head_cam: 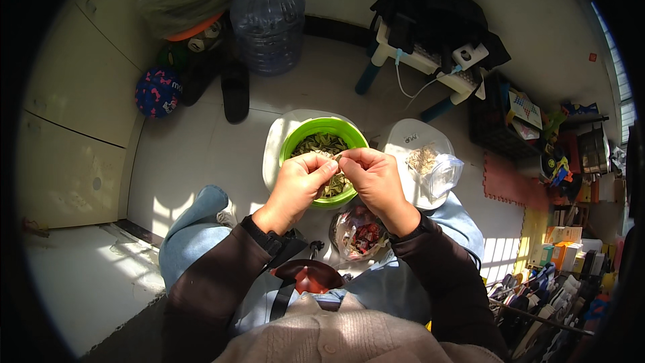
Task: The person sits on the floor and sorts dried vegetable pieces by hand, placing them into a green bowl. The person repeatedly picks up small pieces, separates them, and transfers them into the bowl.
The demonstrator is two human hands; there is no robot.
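My left hand (297, 181) and my right hand (377, 176) meet fingertip to fingertip over a round green plastic tub (362, 135). Pinched between them is a small dried piece (337, 158), mostly hidden by the fingers. Dry greenish-brown leaves or husks (317, 142) lie in the tub, which sits on a white plastic surface (271, 161). To the right, a clear plastic bag (444, 174) with pale thin pieces (421, 158) rests on a white plastic stool or lid (398, 138). Below my right hand stands a clear bag-lined container (360, 234) of dark red wrapped or dried bits.
A large water bottle (267, 25), black slippers (235, 92) and a ball (158, 92) lie beyond, near a pale cabinet (70, 161). At upper right, a stool (410, 58) carries a black bag and charging cables. Toys, boxes and a shoe rack (544, 302) line the right side.
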